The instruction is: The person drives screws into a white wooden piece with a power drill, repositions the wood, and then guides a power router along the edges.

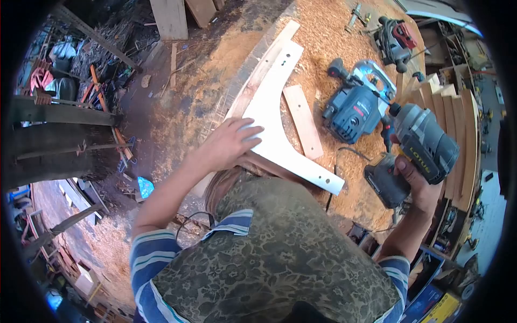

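This is a wood workshop. The workbench (pixel 323 37) is covered in thick sawdust. Power tools lie on it: a blue saw (pixel 353 107) and a red and black tool (pixel 396 37) further back, and there is a grey power tool (pixel 425 142) too. Wood is all around: a white curved board (pixel 274 126), a short plank (pixel 303 121) and a row of cut boards (pixel 455 124) stood at the side. Sawdust also lies on the floor (pixel 107 245), and old metal bits (pixel 102 54) are piled off to one side
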A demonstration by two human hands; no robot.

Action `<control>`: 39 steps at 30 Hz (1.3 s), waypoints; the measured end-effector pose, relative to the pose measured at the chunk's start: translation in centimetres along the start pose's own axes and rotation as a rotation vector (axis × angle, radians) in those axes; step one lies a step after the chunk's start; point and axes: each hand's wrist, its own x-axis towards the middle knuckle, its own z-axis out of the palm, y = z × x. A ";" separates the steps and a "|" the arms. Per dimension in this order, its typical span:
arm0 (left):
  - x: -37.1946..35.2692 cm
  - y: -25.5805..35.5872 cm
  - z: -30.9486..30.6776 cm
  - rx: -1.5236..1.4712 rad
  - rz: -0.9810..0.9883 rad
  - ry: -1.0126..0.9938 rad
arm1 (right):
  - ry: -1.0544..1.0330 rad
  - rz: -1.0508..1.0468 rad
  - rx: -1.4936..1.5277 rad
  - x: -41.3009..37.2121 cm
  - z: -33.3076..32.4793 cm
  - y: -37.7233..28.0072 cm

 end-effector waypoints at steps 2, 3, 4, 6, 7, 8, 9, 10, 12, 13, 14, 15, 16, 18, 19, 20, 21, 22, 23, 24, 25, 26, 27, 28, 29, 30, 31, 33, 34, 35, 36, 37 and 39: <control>-0.4 -1.6 -0.4 0.059 0.034 0.010 | 0.001 0.001 0.012 1.0 0.6 0.2; -0.6 -2.1 -0.7 0.111 0.080 0.008 | -0.001 0.011 0.017 1.2 1.1 0.3; 0.0 -2.1 -1.4 0.068 0.081 -0.016 | -0.015 0.068 -0.001 1.3 1.4 0.2; 1.6 -1.9 -0.8 0.133 0.193 -0.047 | -0.031 0.117 -0.022 1.3 1.6 0.3; 2.9 -1.7 -0.7 0.211 0.305 -0.072 | -0.039 0.058 -0.017 1.2 1.7 0.9; 4.1 -1.0 -0.5 0.182 0.326 -0.191 | -0.046 -0.005 -0.009 1.2 1.7 1.3; 5.1 -0.9 0.9 0.193 0.368 -0.172 | -0.041 -0.026 -0.001 1.1 1.5 1.7; 6.1 -0.5 1.3 0.235 0.395 -0.150 | -0.074 -0.031 0.000 0.8 1.1 2.2; 7.4 0.1 1.9 0.288 0.423 -0.128 | -0.106 -0.036 0.046 0.1 0.9 2.6; 7.8 0.3 2.0 0.311 0.446 -0.201 | -0.102 -0.051 0.052 -0.2 0.6 2.7; 8.3 0.5 2.0 0.333 0.467 -0.275 | -0.095 -0.047 0.029 -0.6 0.3 2.9; 8.8 0.6 1.9 0.351 0.465 -0.275 | -0.088 -0.043 0.008 -1.1 0.0 3.3; 9.1 0.6 1.7 0.336 0.482 -0.302 | -0.076 -0.030 -0.009 -1.5 -0.6 4.3; 9.6 0.2 1.4 0.327 0.546 -0.273 | -0.033 -0.009 -0.008 -2.7 -1.7 6.6; 9.7 -0.4 3.3 0.255 0.521 -0.217 | 0.009 0.019 -0.014 -2.8 -2.1 7.8; 9.8 -1.0 6.0 0.257 0.523 -0.129 | -0.009 0.027 0.026 -2.8 -2.6 8.9; 10.1 0.2 2.6 0.239 0.515 -0.222 | -0.031 0.033 0.067 -2.9 -2.8 9.7; 10.1 -1.2 6.4 0.241 0.563 -0.078 | -0.032 0.050 0.099 -3.2 -2.7 10.1; 10.4 -1.7 6.6 0.201 0.609 -0.057 | -0.029 0.068 0.130 -3.1 -2.6 10.1; 10.2 -1.5 5.1 0.222 0.631 -0.090 | -0.051 0.058 0.126 -3.0 -2.4 9.4; 10.2 -1.3 4.5 0.233 0.652 -0.071 | -0.068 0.055 0.116 -2.9 -1.6 7.9; 10.1 -1.2 3.9 0.259 0.626 -0.197 | -0.071 -0.121 0.143 -2.3 -0.4 6.3; 10.1 -1.6 4.6 0.287 0.616 -0.197 | -0.075 -0.147 0.155 -1.9 -0.1 6.4; 10.3 -2.0 6.6 0.302 0.611 -0.200 | -0.073 -0.149 0.206 -1.9 0.0 7.0; 10.5 -2.3 7.6 0.311 0.608 -0.204 | -0.071 -0.144 0.254 -2.0 0.0 7.5; 10.5 -1.5 5.4 0.331 0.619 -0.260 | -0.111 -0.129 0.192 -1.7 -0.5 8.0; 10.6 -1.4 5.2 0.338 0.619 -0.258 | -0.110 -0.136 0.193 -1.9 -0.5 8.3; 10.6 -1.3 4.5 0.314 0.640 -0.264 | -0.022 -0.178 0.205 -1.8 -0.2 8.7; 10.5 -1.2 3.8 0.307 0.668 -0.240 | -0.034 -0.186 0.210 -1.6 -0.2 8.8; 10.3 -1.2 3.6 0.311 0.655 -0.240 | -0.056 -0.165 0.208 -1.4 -0.4 8.9; 10.3 -1.0 3.5 0.324 0.658 -0.230 | -0.078 -0.140 0.204 -1.4 -0.6 8.9; 10.3 -0.9 3.5 0.337 0.665 -0.221 | -0.085 -0.142 0.203 -1.5 -0.6 8.8; 10.4 -1.8 5.5 0.328 0.673 -0.176 | -0.016 -0.126 0.214 -1.6 -0.4 8.5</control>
